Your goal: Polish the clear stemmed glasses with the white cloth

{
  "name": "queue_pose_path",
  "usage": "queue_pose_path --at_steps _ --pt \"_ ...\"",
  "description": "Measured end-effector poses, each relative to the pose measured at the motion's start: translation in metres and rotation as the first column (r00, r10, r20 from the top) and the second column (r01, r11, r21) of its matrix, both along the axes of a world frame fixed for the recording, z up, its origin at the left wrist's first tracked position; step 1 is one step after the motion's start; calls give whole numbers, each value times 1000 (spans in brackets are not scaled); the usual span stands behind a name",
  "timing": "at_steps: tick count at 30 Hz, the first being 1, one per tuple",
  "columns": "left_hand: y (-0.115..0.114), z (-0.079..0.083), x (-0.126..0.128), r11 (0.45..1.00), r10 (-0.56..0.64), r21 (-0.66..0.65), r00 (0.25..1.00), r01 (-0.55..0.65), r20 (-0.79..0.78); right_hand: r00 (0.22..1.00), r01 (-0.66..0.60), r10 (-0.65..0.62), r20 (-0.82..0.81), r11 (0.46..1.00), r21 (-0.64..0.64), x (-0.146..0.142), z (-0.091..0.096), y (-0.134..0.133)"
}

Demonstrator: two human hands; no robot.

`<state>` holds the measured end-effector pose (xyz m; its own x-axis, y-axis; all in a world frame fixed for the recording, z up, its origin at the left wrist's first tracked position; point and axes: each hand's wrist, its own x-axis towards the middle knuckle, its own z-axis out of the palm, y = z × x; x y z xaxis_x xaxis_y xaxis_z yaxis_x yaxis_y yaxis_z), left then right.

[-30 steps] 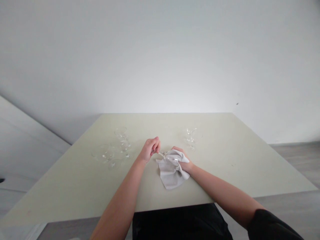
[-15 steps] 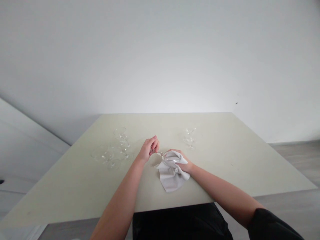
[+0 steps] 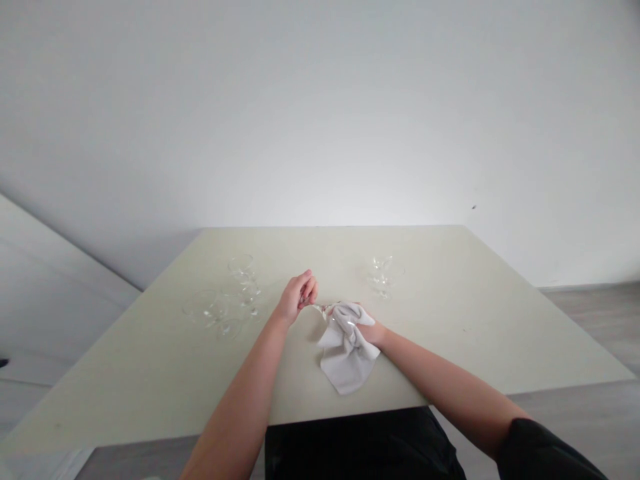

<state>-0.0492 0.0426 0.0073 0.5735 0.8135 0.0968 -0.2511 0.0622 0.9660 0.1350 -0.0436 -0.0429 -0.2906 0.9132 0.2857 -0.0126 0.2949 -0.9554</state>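
Observation:
My left hand (image 3: 299, 295) is closed round the base end of a clear stemmed glass (image 3: 325, 309), which lies sideways in the air above the table. At the other end, my right hand (image 3: 369, 323) holds a pale grey cloth (image 3: 350, 353) wrapped over the glass's bowl. Most of the bowl and the right fingers are hidden by the cloth, whose loose corner hangs down toward me. To the left of my left hand, several clear stemmed glasses (image 3: 241, 273) stand in a group.
More clear glass (image 3: 383, 275) stands beyond my right hand, its outlines too faint to count. The pale table (image 3: 450, 300) meets a white wall (image 3: 320, 133) at its far edge, and its near edge is close to my body.
The cloth has shifted round the bowl and now covers more of it, with its hanging corner a little lower. My left hand stays almost in place.

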Motion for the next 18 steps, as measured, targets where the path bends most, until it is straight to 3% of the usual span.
queue_pose_path --at_steps 7,13,18 --pt "-2 0 1 999 16 47 999 -14 -30 999 -46 46 0 998 50 1 4 -1" --pt "-1 -1 2 1000 12 25 999 -11 -35 1000 25 -25 1 1000 2 1 2 -3" --pt "0 -1 0 999 18 39 999 -16 -49 997 -21 16 77 997 71 3 6 -2"
